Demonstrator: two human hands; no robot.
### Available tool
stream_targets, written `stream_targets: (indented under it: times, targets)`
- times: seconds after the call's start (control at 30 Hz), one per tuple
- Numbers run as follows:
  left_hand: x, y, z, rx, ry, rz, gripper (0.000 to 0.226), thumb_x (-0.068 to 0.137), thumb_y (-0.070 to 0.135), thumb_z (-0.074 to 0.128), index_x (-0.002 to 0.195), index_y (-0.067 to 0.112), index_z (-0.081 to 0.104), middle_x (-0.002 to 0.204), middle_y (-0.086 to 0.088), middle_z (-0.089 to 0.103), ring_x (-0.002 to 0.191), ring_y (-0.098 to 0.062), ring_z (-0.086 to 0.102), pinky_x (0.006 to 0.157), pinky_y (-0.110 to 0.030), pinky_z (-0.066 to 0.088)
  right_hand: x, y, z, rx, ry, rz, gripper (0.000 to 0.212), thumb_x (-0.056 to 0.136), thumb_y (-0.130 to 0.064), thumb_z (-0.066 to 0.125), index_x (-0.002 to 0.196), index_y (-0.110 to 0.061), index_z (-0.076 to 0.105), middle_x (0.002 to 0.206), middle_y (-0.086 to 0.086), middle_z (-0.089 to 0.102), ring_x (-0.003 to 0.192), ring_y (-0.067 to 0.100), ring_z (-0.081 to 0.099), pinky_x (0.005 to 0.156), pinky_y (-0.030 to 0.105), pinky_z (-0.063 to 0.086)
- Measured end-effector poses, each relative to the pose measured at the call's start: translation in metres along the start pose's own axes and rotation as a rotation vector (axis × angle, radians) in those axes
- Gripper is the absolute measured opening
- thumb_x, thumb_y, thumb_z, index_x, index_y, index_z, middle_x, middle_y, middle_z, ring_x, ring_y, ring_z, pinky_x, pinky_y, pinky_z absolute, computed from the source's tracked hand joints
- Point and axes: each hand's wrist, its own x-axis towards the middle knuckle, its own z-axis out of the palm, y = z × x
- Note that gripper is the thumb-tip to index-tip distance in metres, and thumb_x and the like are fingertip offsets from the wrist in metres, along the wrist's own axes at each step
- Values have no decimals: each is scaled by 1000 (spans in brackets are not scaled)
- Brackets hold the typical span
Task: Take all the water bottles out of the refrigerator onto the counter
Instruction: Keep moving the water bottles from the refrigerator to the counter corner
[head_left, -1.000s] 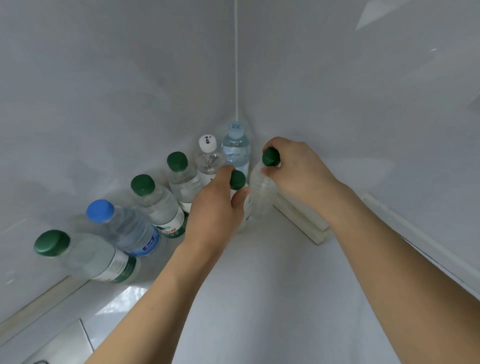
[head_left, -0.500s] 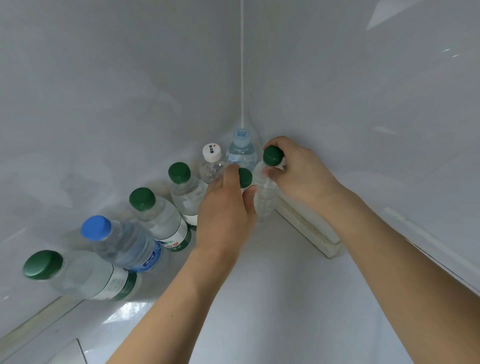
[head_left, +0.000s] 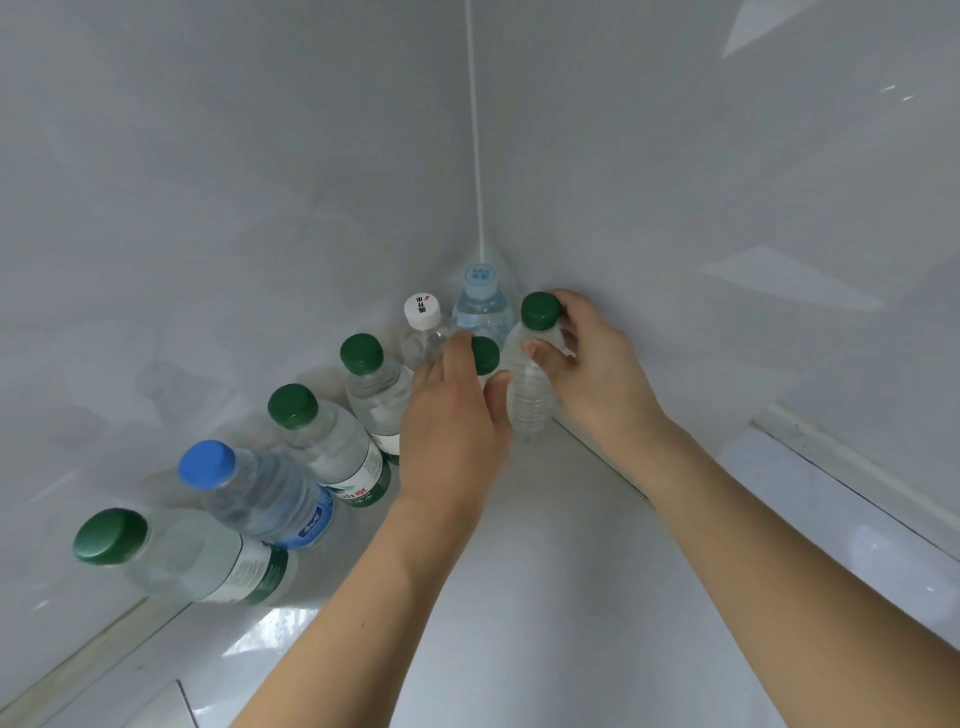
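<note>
**Both hands on bottles at the corner**

The person appears to be at the counter end of a trip, with each hand on a bottle standing near the corner where two pale walls meet. Whether these two are being set down or steadied is a judgement the view cannot settle; the refrigerator itself is not in sight.

The right hand (head_left: 587, 364) has its fingers and thumb curled round the neck and shoulder of a green-capped bottle (head_left: 532, 384), which stands upright just ahead of the palm. The left hand (head_left: 452, 415) wraps a second green-capped bottle (head_left: 485, 355); only the cap shows past the fingertips, the body being hidden under the hand. The two held bottles stand just beside each other, between the hands.

Beyond the left hand's fingertips stand a white-capped bottle (head_left: 422, 325) and a pale-blue-capped bottle (head_left: 480, 304), tight in the corner. To the outer side of the left hand a row runs back toward the person: two green-capped bottles (head_left: 374, 395) (head_left: 327, 441), a blue-capped bottle (head_left: 260, 493) and another green-capped bottle (head_left: 192, 556).

If the placing is done, the next move calls for both hands to let go without tipping the neighbours, then a return to the refrigerator for whatever remains.
</note>
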Motion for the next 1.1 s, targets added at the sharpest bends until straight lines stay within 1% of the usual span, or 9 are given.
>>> stream_targets:
  times: [0.13, 0.23, 0.3, 0.43, 0.53, 0.67, 0.77, 0.97, 1.1]
  targets:
    - [-2, 5, -5, 13, -70, -48, 47, 97, 27, 53, 138, 8, 39, 125, -14, 55, 114, -32, 49, 89, -39, 42, -16, -4, -2, 40, 8, 69, 40, 90, -25, 66, 127, -18, 53, 126, -3, 61, 118, 16, 55, 102, 32, 44]
    - [1, 8, -13, 92, -148, -63, 49, 97, 30, 51, 139, 9, 36, 127, -12, 54, 114, -31, 51, 89, -39, 42, -32, -13, -11, -45, -77, 92, 48, 93, -26, 62, 138, -19, 45, 134, -3, 54, 124, 15, 49, 97, 17, 34]
    - [0, 10, -22, 140, -171, -36, 52, 97, 32, 51, 141, 10, 34, 131, -10, 53, 116, -31, 51, 89, -39, 42, -43, -19, -21, -130, -89, 123, 55, 95, -30, 59, 144, -16, 39, 144, 0, 46, 133, 15, 41, 97, 14, 27]
    - [-19, 14, -46, 149, -158, 78, 52, 97, 32, 49, 142, 11, 34, 140, -9, 47, 120, -33, 50, 91, -42, 43, -79, -33, -48, -239, -115, 189, 59, 96, -34, 55, 147, -11, 35, 152, 4, 37, 139, 17, 32, 108, 21, 23]
    - [-40, 10, -56, 174, -201, 171, 51, 97, 33, 48, 141, 9, 37, 141, -11, 46, 117, -35, 52, 88, -44, 46, -115, -39, -58, -286, -123, 231, 60, 96, -35, 54, 148, -12, 33, 153, 4, 35, 140, 17, 30, 110, 23, 22]
    - [-84, 8, -64, 209, -281, 240, 53, 99, 33, 45, 144, 6, 35, 149, -14, 39, 138, -34, 34, 112, -43, 32, -171, -44, -61, -361, -119, 253, 54, 95, -26, 54, 144, -9, 37, 146, 9, 41, 135, 22, 36, 103, 22, 26]
    - [-120, 8, -67, 235, -348, 287, 55, 100, 35, 42, 148, 9, 30, 154, -11, 32, 143, -32, 26, 117, -41, 24, -212, -44, -60, -434, -102, 266, 52, 94, -24, 55, 140, -4, 40, 144, 13, 42, 134, 26, 36, 107, 27, 25]
    - [-173, 20, -64, 249, -498, 374, 56, 102, 36, 38, 151, 11, 24, 158, -7, 23, 145, -29, 17, 118, -40, 19, -291, -29, -73, -503, -71, 366, 62, 98, -30, 50, 150, -7, 25, 158, 7, 22, 148, 22, 9, 119, 32, 11]
    - [-199, 46, -56, 238, -562, 447, 56, 102, 36, 37, 151, 12, 22, 159, -5, 22, 146, -26, 15, 119, -38, 19, -345, -18, -101, -504, -40, 488, 63, 99, -32, 46, 152, -10, 19, 160, 3, 15, 148, 19, 4, 120, 32, 8]
